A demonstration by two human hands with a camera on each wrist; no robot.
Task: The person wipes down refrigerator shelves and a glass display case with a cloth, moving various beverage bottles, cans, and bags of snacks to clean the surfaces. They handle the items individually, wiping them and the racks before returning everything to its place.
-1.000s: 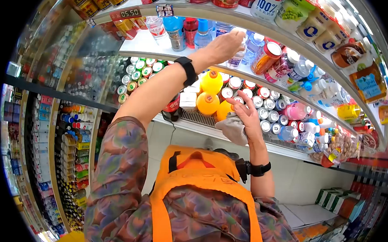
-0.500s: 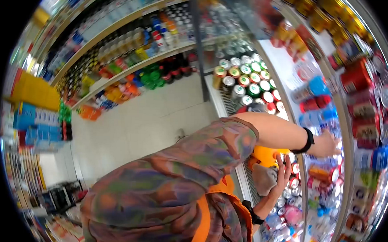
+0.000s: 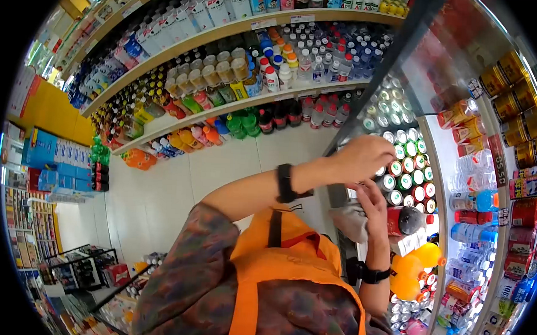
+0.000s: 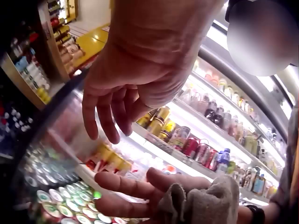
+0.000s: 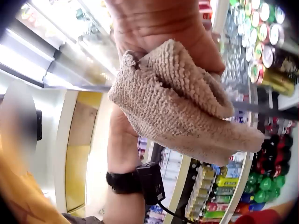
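Observation:
In the head view, my left hand hovers beside the canned drinks in the cooler, just above my right hand. The left wrist view has its fingers hanging loosely downward, nothing in them. A crumpled grey-beige cloth is held against the palm of my right hand. Its thumb lies along the cloth while the other fingers stretch out past it. From the right wrist, the cloth hangs in thick folds and hides most of the left hand.
Next to the cans, a dark-capped red bottle and orange bottles stand in the cooler. Its upper shelf bears bottles, including a blue-capped one. A glass side panel rises at the cooler's end. Drink shelves line the wall beyond.
My left hand has left the bottles on the cooler shelf and come down near my right hand. The head view has swung left. The cloth stays in my right hand.

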